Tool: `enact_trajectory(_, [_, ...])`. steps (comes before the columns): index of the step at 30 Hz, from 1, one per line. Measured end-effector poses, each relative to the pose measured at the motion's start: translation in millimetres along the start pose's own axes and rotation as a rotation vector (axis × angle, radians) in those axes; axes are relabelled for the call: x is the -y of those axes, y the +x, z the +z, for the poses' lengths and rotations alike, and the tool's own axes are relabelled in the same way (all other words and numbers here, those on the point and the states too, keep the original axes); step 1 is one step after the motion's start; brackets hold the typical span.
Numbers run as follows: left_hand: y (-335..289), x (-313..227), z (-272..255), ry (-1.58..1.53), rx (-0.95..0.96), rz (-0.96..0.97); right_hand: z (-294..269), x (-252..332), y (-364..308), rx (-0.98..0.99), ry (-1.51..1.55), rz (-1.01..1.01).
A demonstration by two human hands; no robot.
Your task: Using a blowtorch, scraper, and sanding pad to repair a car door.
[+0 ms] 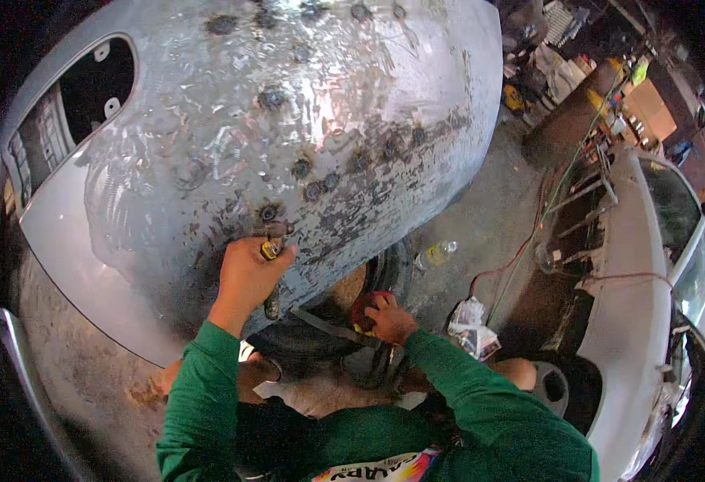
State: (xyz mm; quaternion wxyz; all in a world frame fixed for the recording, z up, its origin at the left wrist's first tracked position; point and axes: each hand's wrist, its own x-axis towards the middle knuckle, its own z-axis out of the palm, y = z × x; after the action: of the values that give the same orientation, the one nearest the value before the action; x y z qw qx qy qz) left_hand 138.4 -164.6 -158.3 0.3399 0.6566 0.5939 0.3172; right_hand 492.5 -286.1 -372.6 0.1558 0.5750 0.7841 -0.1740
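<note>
A hammer (272, 304) is in my left hand (252, 271), its fingers closed round the handle. The brownish hammer head (273, 230) lies close over a worn grey car body panel (167, 185), just below a dark burnt spot (269, 212); whether it touches the metal I cannot tell. A yellow and black piece (269, 250) shows at my thumb. Below the panel's lower edge, beside a tyre (400, 273), my right hand (391, 320) is closed on a red and yellow object (362, 312). My fingers partly cover it, and its kind is unclear.
A clear bottle with yellow on it (437, 255) lies on the concrete floor right of the tyre. Crumpled paper (473, 328) and a red hose or cord (521, 253) are farther right. Another stripped car body (629, 265) stands there, with cardboard boxes (649, 110) beyond.
</note>
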Motion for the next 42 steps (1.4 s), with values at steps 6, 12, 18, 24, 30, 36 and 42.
enact_trajectory(6, [5.7,-20.6,-4.6,0.101,0.077,0.004,-34.3,-64.1,24.5,-0.558,0.529,0.402])
enact_trajectory(12, [0.2,-5.7,-10.7,0.184,0.027,0.1,-214.6,-1.8,97.8,-1.137,1.163,0.036])
enact_trajectory(18, [-3.0,3.3,-20.0,0.186,-0.046,0.147,-216.8,112.7,106.6,-0.847,0.028,-0.444])
enact_trajectory(24, [5.7,-23.0,-40.4,0.065,-0.011,-0.044,-206.8,3.8,139.3,-1.082,0.258,0.024])
enact_trajectory(30, [-10.2,3.1,-63.6,0.083,-0.174,0.018,-204.6,87.5,124.4,-0.699,-0.148,-0.544])
enact_trajectory(36, [-3.5,0.1,-62.9,0.085,-0.186,-0.008,-202.5,129.4,137.3,-1.017,0.09,-0.127])
enact_trajectory(42, [-2.7,-17.7,-59.9,0.025,-0.223,0.083,-204.9,61.8,144.9,-0.986,0.151,-0.134])
